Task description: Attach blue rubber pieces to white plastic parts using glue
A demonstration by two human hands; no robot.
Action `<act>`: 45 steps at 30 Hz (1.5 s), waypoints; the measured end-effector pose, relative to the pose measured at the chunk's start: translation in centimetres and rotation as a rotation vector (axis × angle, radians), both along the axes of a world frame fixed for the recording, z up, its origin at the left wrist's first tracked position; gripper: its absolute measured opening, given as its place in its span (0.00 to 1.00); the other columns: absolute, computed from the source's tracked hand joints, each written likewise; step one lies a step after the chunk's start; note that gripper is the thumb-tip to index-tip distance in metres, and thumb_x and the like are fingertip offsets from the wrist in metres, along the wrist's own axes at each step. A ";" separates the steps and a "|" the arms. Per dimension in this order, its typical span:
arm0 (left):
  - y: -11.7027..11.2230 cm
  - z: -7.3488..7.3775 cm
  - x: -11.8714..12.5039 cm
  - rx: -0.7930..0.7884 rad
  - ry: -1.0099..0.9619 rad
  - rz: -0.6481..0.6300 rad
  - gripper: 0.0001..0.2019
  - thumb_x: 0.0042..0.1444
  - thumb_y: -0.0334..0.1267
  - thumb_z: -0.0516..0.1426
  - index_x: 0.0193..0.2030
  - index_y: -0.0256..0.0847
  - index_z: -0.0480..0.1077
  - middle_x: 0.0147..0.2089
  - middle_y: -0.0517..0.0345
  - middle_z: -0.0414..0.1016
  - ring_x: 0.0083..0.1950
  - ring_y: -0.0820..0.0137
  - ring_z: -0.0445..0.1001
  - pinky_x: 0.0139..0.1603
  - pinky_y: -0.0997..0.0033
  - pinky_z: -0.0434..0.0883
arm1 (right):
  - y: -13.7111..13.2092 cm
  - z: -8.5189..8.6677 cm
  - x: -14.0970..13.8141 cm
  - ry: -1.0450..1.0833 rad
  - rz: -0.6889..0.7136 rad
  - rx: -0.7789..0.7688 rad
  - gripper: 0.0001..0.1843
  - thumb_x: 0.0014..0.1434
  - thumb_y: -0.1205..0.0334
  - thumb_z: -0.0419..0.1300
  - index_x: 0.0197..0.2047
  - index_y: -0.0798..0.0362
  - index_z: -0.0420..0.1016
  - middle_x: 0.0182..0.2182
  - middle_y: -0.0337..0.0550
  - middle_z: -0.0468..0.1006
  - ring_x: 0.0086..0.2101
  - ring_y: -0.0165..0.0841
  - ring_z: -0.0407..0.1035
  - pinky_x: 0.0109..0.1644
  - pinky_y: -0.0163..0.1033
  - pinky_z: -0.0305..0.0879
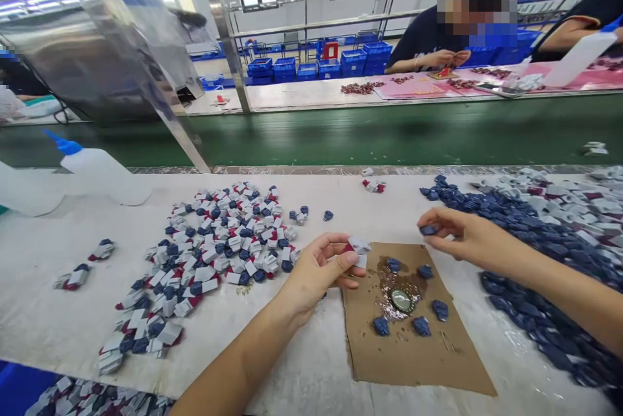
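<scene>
My left hand (327, 270) pinches a small white-and-red plastic piece (359, 248) over the left edge of a cardboard sheet (423, 364). Between the fingertips of my right hand (457, 233) is a small dark blue piece (428, 230), held just above the sheet's top right corner. On the cardboard, a round cap-like dish (402, 300) sits in a wet brown patch, with several dark blue pieces (421, 326) spread around it. A large heap of dark blue pieces (530, 273) lies beneath and beyond my right forearm.
Left of my hands spreads a pile of joined white, red and blue pieces (209, 260). White bottles with blue nozzles (107, 172) stand at the far left. Whitish pieces (574, 202) are heaped at right. Behind the table runs a green belt (311, 137); across it a person (423, 46) works.
</scene>
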State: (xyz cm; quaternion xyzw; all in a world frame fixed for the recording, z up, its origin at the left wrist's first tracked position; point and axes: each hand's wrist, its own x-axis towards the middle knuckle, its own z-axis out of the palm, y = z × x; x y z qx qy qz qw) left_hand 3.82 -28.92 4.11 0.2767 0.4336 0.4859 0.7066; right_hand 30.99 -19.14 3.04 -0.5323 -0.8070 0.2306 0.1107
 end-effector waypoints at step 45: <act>-0.2 -0.2 0.6 -0.060 0.037 -0.041 0.16 0.46 0.38 0.70 0.39 0.37 0.72 0.38 0.61 0.75 0.30 0.76 0.79 0.30 0.78 0.76 | -10.0 -2.9 -2.8 0.183 0.223 0.397 0.12 0.68 0.66 0.51 0.51 0.50 0.71 0.39 0.44 0.81 0.35 0.32 0.77 0.31 0.32 0.73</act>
